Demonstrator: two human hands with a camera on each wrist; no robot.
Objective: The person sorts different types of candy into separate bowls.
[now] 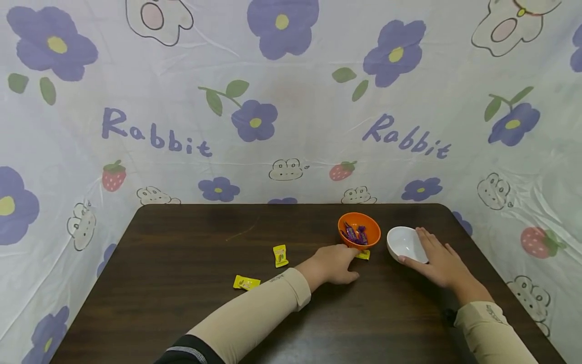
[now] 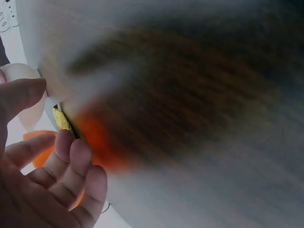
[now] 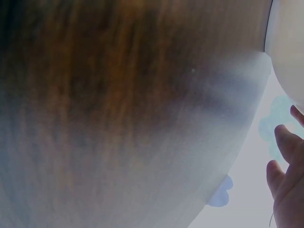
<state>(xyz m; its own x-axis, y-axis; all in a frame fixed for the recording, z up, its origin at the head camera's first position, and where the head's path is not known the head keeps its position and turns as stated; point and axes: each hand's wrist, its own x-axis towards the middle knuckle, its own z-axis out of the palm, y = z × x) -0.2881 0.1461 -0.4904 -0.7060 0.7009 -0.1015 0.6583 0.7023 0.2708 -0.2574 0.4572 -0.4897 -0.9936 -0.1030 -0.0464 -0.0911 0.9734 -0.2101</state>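
Observation:
My left hand (image 1: 334, 264) reaches to the front of an orange bowl (image 1: 373, 232), its index finger by a yellow-wrapped candy (image 1: 363, 255). In the left wrist view the thumb and fingers (image 2: 97, 178) stand apart, with the candy (image 2: 61, 118) beyond them; whether they touch it I cannot tell. Several purple-wrapped candies (image 1: 354, 233) lie inside the orange bowl. To its right, my right hand (image 1: 443, 263) holds a white bowl (image 1: 400, 242) by its right side, thumb at the near rim and fingers at the far rim. Only part of that bowl (image 3: 289, 47) shows in the right wrist view.
Two more yellow-wrapped candies lie left of the bowls: one upright candy (image 1: 280, 256) and one sideways candy (image 1: 247, 282) near my left sleeve. The dark wooden table (image 1: 182, 253) ends at a patterned cloth (image 1: 309, 101) behind and at both sides.

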